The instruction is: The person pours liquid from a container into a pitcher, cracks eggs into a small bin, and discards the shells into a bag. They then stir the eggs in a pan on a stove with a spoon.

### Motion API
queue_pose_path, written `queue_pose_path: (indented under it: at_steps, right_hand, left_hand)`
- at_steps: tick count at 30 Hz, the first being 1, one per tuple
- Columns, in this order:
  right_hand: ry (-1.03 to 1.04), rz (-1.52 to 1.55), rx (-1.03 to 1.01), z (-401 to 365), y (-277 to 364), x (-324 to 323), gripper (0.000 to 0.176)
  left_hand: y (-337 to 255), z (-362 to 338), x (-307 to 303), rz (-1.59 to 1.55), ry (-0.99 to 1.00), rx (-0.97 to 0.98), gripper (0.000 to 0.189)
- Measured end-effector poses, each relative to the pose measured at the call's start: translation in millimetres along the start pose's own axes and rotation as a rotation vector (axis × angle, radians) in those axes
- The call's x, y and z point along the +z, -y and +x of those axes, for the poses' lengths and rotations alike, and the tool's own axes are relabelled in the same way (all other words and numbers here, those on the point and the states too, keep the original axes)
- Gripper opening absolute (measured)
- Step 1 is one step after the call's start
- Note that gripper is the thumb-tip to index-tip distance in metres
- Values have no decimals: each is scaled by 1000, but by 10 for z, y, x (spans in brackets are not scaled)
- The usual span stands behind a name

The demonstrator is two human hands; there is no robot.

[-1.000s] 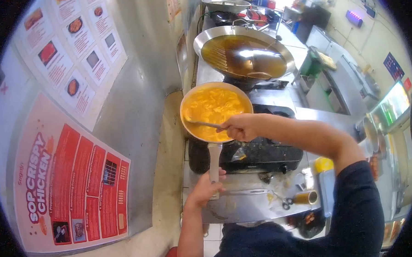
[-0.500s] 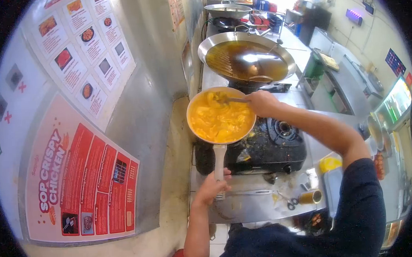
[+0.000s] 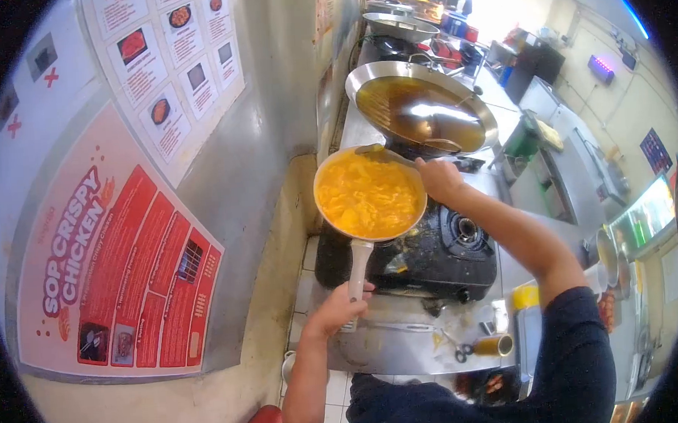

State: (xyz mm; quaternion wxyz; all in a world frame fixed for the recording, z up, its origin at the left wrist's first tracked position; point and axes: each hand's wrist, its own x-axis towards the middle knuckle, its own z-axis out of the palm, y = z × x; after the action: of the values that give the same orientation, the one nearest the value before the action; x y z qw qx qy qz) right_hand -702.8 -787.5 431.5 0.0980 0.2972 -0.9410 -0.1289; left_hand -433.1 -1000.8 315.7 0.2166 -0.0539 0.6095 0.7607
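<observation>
My left hand [image 3: 339, 308] is wrapped round the pale handle of a frying pan [image 3: 361, 257]. The pan holds runny, partly curdled yellow egg [image 3: 369, 201] and is over the left side of a black gas stove [image 3: 427, 279]; whether it rests on the burner is hidden. In my right hand [image 3: 441, 180] is a spatula [image 3: 399, 157], its dark blade lying in the egg at the pan's far edge. Both hands are closed on what they hold.
A wide wok [image 3: 357, 76] of brown oil stands just beyond the pan. Scissors [image 3: 463, 351] and a gold-coloured tin [image 3: 493, 346] lie near the counter's front edge. On the left, a metal-clad wall carries a red-and-white poster [image 3: 129, 258].
The spatula has moved from inside the egg to the pan's far edge, and the egg surface looks more spread. My left hand keeps its hold on the handle. The view has shifted slightly.
</observation>
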Motion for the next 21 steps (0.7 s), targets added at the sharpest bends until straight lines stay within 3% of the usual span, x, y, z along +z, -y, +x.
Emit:
queue_pose_path:
  at_steps: [14, 21]
  right_hand:
    - [114, 218, -423, 98, -149, -18, 28]
    - [120, 15, -536, -274, -318, -125, 43]
  left_hand:
    - [-24, 2, -29, 82, 43, -26, 58]
    - [8, 32, -25, 63, 30, -23, 60]
